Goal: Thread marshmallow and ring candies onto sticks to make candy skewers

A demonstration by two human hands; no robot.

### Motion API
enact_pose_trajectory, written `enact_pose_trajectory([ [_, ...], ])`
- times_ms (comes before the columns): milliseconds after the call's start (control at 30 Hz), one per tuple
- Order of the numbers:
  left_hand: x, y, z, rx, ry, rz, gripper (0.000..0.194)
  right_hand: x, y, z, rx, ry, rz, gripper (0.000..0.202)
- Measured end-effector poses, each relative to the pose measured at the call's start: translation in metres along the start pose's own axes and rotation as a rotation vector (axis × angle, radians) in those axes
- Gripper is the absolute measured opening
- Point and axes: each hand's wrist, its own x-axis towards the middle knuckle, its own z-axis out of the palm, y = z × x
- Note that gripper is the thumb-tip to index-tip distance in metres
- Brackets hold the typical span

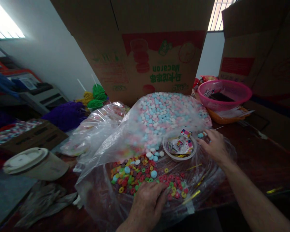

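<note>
My right hand (214, 146) is closed around a thin white stick (219, 128) carrying small blue and white button-shaped candies (200, 135) at its left end. It is just right of a clear round tub (166, 151) containing printed packets (180, 145). Over the front of a pile of colourful ring candies (141, 174), my left hand (149, 198) has its fingers curled together. Whatever its fingertips hold is hidden. Loose blue and white candies (154, 174) lie among the rings. Behind them, a large clear plastic bag (159, 112) is full of pink, blue and white candies.
A printed cardboard box (137, 64) stands behind the bag. At the right are a pink basket (239, 93) and an orange basket (222, 120) with white sticks. A cream tub (36, 166) and a crumpled cloth (43, 199) lie at left. Gold twist ties (192, 196) are scattered in front.
</note>
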Motion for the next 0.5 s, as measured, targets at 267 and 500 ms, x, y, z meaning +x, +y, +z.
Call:
enact_pose_trajectory([
  [267, -0.032, -0.038, -0.042, 0.175, 0.281, -0.184, 0.043, 0.017, -0.098, 0.002, 0.126, -0.059, -0.178, 0.013],
  [500, 0.023, 0.011, -0.043, -0.106, 0.027, 0.141, 0.013, -0.105, -0.132, -0.046, 0.765, -0.118, -0.638, 0.012],
])
